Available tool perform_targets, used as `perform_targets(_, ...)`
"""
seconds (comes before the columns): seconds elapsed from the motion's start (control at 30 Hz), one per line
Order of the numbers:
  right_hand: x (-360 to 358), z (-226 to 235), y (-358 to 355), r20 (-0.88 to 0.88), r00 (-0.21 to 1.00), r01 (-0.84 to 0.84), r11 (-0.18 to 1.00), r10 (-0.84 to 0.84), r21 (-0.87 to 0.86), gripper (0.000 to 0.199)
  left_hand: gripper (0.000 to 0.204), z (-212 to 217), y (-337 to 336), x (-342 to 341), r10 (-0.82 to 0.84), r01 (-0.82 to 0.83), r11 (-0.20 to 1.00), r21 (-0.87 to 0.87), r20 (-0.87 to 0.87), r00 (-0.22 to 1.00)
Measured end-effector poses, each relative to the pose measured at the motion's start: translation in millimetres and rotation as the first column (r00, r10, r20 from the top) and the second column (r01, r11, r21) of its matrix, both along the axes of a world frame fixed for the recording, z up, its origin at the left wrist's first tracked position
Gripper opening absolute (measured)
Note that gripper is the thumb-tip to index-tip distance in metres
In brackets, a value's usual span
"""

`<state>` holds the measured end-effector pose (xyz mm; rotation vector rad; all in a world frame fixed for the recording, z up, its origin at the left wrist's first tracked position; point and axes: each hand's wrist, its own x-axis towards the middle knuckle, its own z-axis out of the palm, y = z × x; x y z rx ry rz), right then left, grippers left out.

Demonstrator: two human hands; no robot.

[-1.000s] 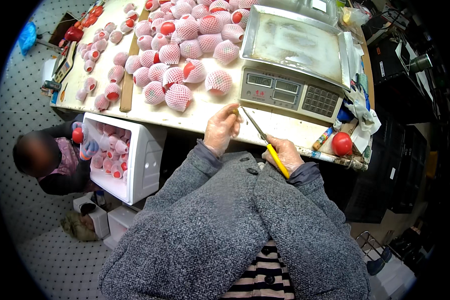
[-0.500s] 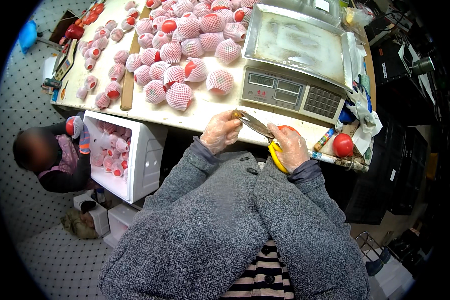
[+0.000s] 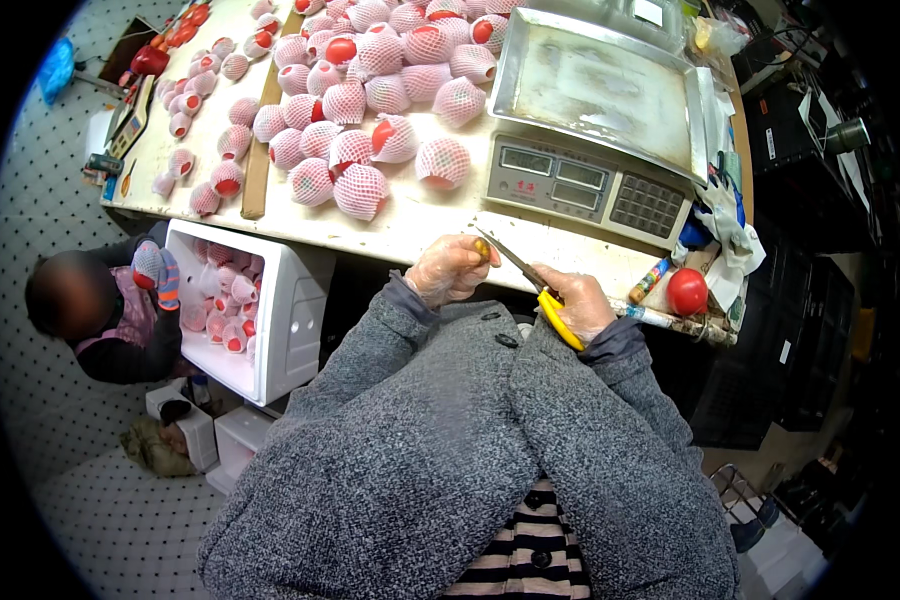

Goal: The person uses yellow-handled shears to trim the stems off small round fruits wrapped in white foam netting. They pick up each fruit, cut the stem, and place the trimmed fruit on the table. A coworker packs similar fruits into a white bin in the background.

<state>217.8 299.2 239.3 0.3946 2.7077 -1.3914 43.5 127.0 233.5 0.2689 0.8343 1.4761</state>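
My left hand (image 3: 448, 270), in a clear plastic glove, pinches a small yellow-brown piece (image 3: 482, 248) at its fingertips. I cannot make out what kind of thing the piece is. Scissors with yellow handles (image 3: 560, 318) are in my right hand (image 3: 579, 302), which is gloved too. Their dark blades (image 3: 510, 255) point away and to the left, with the tips right beside the small piece. Both hands are close together in front of my chest, at the near edge of the table (image 3: 420, 222).
Past my hands stands a scale (image 3: 547, 180) with a metal pan (image 3: 595, 90). Many red fruits in pink foam nets (image 3: 360, 192) crowd the table; a bare red fruit (image 3: 686, 291) sits right. At left a person (image 3: 120, 310) holds a netted fruit by a white foam box (image 3: 292, 320).
The scissors have turned, and their blades look narrower. My left hand has shifted slightly right and nearer me. A red patch by my right hand no longer shows. The person's netted fruit has lowered.
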Motion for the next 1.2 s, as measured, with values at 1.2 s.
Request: perform_targets(1.2,-3,16,-4,0.008,1.000,-0.023,0.987,0.024,-0.156,0.045,0.036,-8,-2,3,0.107,-0.099,0.994,0.047,-0.218,0.970)
